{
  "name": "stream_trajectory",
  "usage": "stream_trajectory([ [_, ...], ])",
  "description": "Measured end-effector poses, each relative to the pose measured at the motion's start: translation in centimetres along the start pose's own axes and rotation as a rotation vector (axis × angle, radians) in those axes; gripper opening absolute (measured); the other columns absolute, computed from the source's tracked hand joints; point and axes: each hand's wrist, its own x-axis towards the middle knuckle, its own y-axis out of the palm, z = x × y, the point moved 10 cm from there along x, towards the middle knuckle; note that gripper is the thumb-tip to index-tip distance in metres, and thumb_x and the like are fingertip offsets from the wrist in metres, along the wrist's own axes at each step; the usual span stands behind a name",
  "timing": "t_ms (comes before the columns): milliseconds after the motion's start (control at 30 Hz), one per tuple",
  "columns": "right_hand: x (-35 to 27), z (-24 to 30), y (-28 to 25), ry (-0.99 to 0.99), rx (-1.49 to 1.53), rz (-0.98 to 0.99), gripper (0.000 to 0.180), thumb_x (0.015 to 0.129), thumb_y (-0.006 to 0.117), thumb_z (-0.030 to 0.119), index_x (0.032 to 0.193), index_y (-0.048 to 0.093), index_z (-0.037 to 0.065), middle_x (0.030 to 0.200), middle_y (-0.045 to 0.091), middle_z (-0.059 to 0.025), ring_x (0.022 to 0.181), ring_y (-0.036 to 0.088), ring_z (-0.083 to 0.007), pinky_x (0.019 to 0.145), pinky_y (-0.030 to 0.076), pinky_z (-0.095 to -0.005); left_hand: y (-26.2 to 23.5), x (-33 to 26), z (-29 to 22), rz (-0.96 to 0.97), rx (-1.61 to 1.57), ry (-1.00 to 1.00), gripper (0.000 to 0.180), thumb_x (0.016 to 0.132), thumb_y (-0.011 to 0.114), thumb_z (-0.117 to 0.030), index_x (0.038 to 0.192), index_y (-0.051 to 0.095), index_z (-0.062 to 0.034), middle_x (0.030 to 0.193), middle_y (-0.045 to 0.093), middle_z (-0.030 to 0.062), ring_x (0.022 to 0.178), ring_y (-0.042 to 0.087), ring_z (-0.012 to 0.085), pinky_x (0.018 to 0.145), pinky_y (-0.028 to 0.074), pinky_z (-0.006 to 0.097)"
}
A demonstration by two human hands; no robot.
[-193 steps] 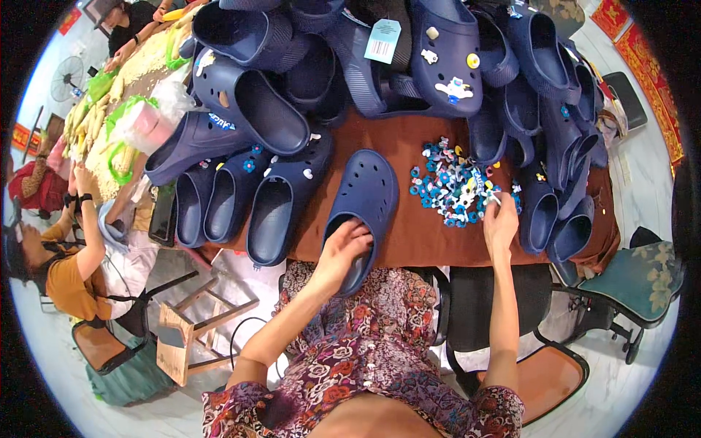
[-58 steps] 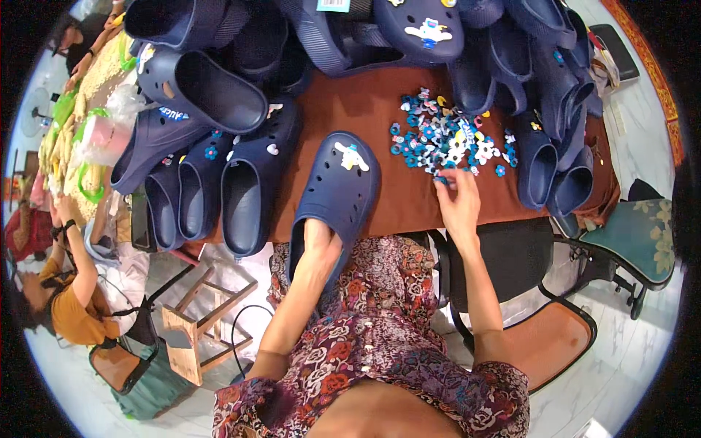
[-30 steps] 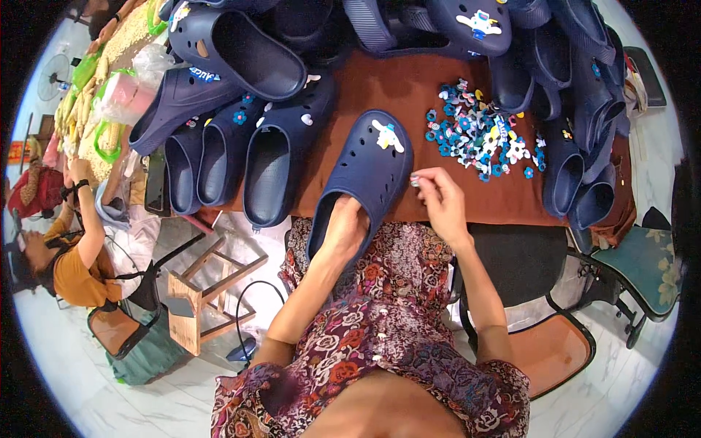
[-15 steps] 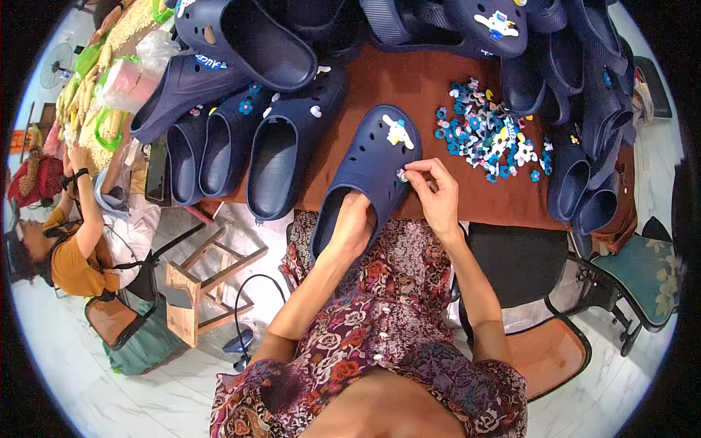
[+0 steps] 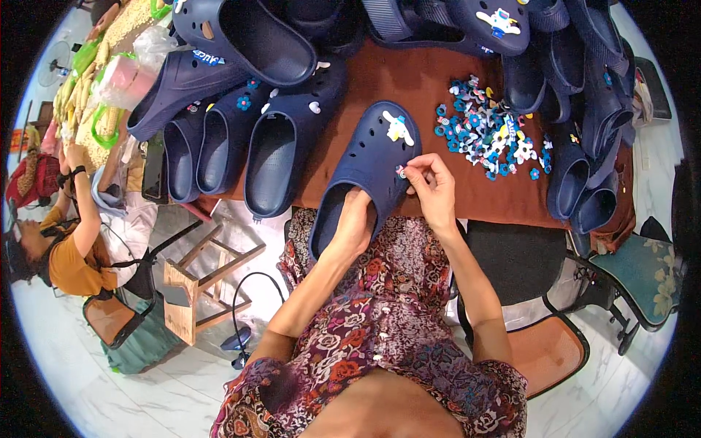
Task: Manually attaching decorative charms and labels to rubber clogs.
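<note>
A navy blue clog (image 5: 369, 164) lies toe-away at the near edge of a brown table (image 5: 431, 80), with a white figure charm (image 5: 398, 128) fixed on its toe. My left hand (image 5: 352, 228) reaches into the clog's heel opening and holds it. My right hand (image 5: 431, 186) pinches a small charm (image 5: 401, 171) against the clog's right side. A heap of small blue, white and coloured charms (image 5: 485, 131) lies on the table just right of the clog.
Several more navy clogs (image 5: 241, 139) line the table's left, back and right sides (image 5: 584, 168). A person in an orange top (image 5: 69, 248) sits at the left beside a wooden stool (image 5: 197, 281). A dark chair (image 5: 526, 263) stands at my right.
My right hand left the charm heap carrying a small charm and now presses it on the clog's side. My left hand slid into the clog and drew it nearer.
</note>
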Motion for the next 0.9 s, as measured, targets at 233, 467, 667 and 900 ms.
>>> stream_trajectory([
  [233,0.4,-0.4,0.0,0.011,0.049,0.024,0.007,0.090,0.065,0.008,0.092,0.059,0.004,0.085,0.060,0.0004,0.074,0.055,-0.0038,0.058,0.050,-0.0195,0.2,-0.1,0.3,0.015,0.028,-0.024,0.039,0.096,0.050,-0.022,0.126,0.054,0.0014,0.125,0.059,0.0090,0.112,0.057,0.0186,0.099,0.044,0.034],
  [467,-1.0,0.2,0.2,-0.166,-0.006,-0.130,0.009,0.090,0.064,0.003,0.098,0.062,0.000,0.093,0.052,-0.0022,0.079,0.054,-0.0076,0.072,0.044,-0.0216,0.0,-0.1,0.4,0.006,-0.056,-0.043,0.038,0.096,0.048,-0.021,0.125,0.054,0.0028,0.126,0.059,0.0089,0.114,0.057,0.0185,0.102,0.042,0.033],
  [667,-1.4,1.1,0.0,-0.232,-0.083,-0.132,0.017,0.082,0.073,0.006,0.098,0.066,0.004,0.092,0.052,-0.0019,0.072,0.055,-0.0059,0.062,0.046,-0.0199,-0.6,-0.3,0.6,0.011,-0.021,-0.026,0.039,0.097,0.050,-0.022,0.126,0.052,0.0042,0.128,0.056,0.0091,0.117,0.055,0.0180,0.103,0.041,0.033],
  [900,-1.6,2.2,0.3,-0.249,-0.117,-0.187,0.008,0.085,0.070,0.003,0.091,0.065,0.003,0.088,0.049,0.0012,0.069,0.048,-0.0023,0.062,0.041,-0.0174,-0.9,-0.4,0.2,0.022,0.069,0.071,0.043,0.100,0.045,-0.027,0.130,0.050,0.0036,0.133,0.053,0.0089,0.123,0.049,0.0181,0.106,0.037,0.033],
])
